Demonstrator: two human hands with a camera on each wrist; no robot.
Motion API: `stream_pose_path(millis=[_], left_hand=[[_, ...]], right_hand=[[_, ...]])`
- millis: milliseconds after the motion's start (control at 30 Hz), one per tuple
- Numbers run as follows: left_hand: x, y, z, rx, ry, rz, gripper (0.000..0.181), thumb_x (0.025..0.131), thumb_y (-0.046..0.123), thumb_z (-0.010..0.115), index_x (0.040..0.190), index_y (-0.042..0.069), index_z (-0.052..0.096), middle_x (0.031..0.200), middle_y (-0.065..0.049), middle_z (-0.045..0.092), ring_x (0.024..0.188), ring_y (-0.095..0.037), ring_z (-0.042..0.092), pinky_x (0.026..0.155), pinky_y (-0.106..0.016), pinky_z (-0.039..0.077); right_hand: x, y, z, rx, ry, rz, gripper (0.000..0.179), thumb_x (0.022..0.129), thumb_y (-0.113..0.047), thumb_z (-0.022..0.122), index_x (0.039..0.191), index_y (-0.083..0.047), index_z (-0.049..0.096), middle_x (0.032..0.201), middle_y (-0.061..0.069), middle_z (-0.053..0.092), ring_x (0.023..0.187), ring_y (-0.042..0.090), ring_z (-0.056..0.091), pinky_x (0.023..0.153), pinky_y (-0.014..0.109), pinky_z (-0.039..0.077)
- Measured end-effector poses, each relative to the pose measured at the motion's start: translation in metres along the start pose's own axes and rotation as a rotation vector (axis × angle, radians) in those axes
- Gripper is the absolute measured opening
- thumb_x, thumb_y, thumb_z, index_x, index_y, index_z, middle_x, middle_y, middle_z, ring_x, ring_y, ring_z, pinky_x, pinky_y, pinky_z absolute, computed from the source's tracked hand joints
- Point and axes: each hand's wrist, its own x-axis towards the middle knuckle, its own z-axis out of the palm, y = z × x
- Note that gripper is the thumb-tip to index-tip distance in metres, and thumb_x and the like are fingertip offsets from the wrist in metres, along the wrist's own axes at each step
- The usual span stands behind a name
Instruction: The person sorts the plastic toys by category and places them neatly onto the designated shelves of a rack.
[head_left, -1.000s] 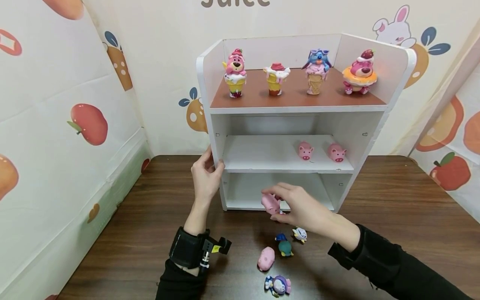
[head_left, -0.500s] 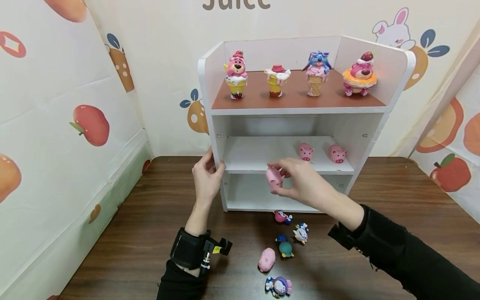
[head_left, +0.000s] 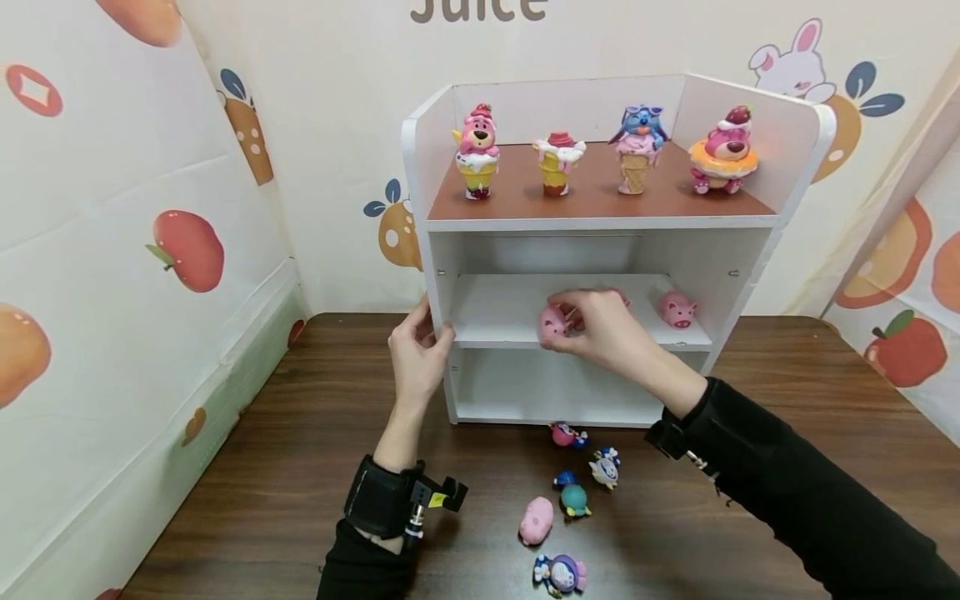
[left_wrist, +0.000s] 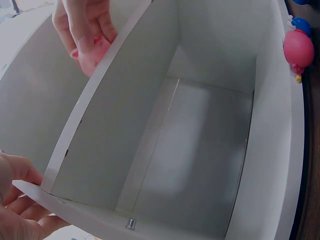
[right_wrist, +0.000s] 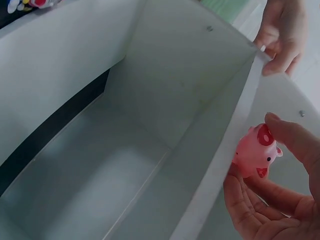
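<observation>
Being pinched by the right hand [head_left: 602,330] is a pink pig figurine [head_left: 553,323]; by the left hand [head_left: 419,357], a shelf side panel [head_left: 444,252].

Brown table [head_left: 300,467]: white shelf unit [head_left: 525,379], pink toy [head_left: 536,522], four figurines [head_left: 574,499].

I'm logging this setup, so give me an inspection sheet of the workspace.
Surface: wood-grain table bearing a white shelf unit.
Job's things: held pink pig at the middle shelf's front; second pig on that shelf; third pig mostly hidden behind the right grip; fourth pig on the table.
Clutter: four colourful figures on the table; four dessert-style figures on the top shelf.
Grips: left grip holds the shelf unit's side; right grip pinches the held pig.
Cables: nothing seen on the table.
Surroundings: fruit-printed backdrop with "Juice" lettering.
</observation>
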Motion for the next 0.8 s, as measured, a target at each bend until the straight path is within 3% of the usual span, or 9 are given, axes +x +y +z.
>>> stream_pose_path(millis=[467, 800], left_hand=[[0.0, 0.001, 0.0, 0.002, 0.003, -0.019, 0.045, 0.075, -0.016, 0.049, 0.12, -0.012, 0.047, 0.114, -0.028, 0.052, 0.097, -0.039, 0.054, 0.075, -0.046, 0.045], [0.0, 0.001, 0.0, 0.008, 0.002, -0.016, 0.045, 0.075, -0.015, 0.049, 0.12, -0.012, 0.048, 0.113, -0.028, 0.053, 0.097, -0.039, 0.054, 0.074, -0.046, 0.045]], right_hand=[[0.018, 0.01, 0.006, 0.045, -0.066, 0.155, 0.048, 0.072, -0.021, 0.072, 0.11, 0.005, 0.058, 0.088, 0.014, 0.062, 0.08, 0.024, 0.058, 0.069, 0.037, 0.046], [0.023, 0.013, 0.009, 0.036, -0.055, 0.151, 0.047, 0.071, -0.02, 0.073, 0.108, 0.005, 0.058, 0.087, 0.015, 0.062, 0.08, 0.024, 0.057, 0.07, 0.037, 0.045]])
